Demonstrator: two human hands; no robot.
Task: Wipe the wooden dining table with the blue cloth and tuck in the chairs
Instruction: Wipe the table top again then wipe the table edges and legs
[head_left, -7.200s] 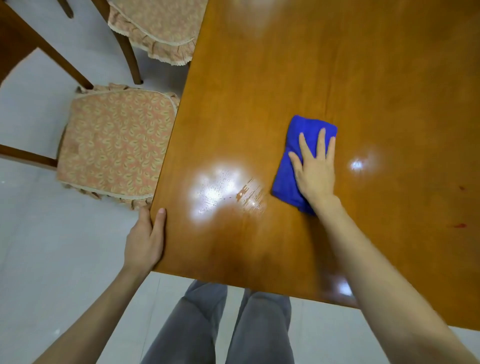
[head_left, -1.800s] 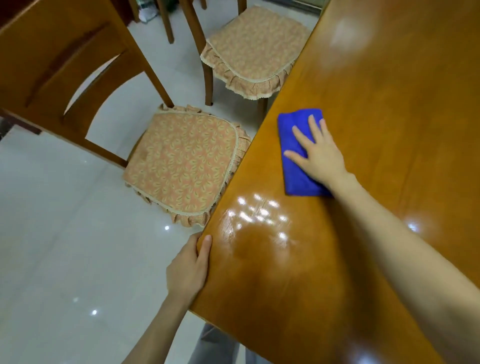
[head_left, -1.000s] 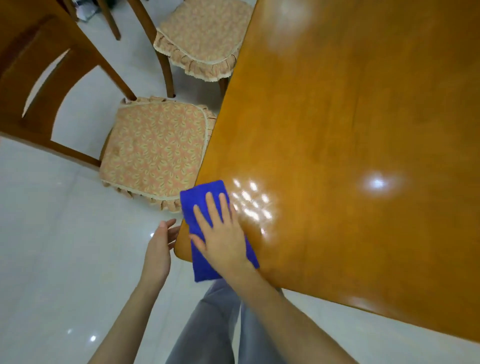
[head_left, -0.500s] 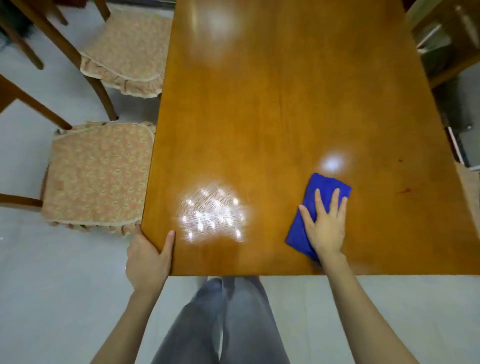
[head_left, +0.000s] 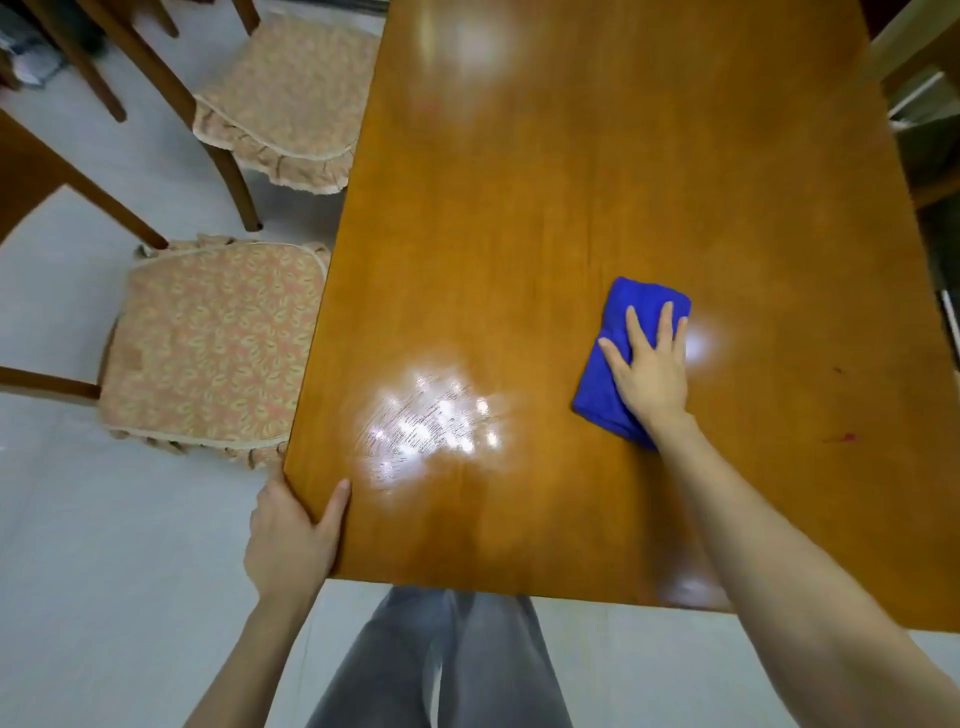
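My wooden table is smooth and varnished, glossy enough to mirror the lamps. The blue cloth on it looks soft, matt and fuzzy. Left of the table, the seat cushions are patterned, frilled fabric, and the floor shines.

Right hand flat on blue cloth, right of table centre; left hand grips near-left corner; two cushioned chairs along left edge
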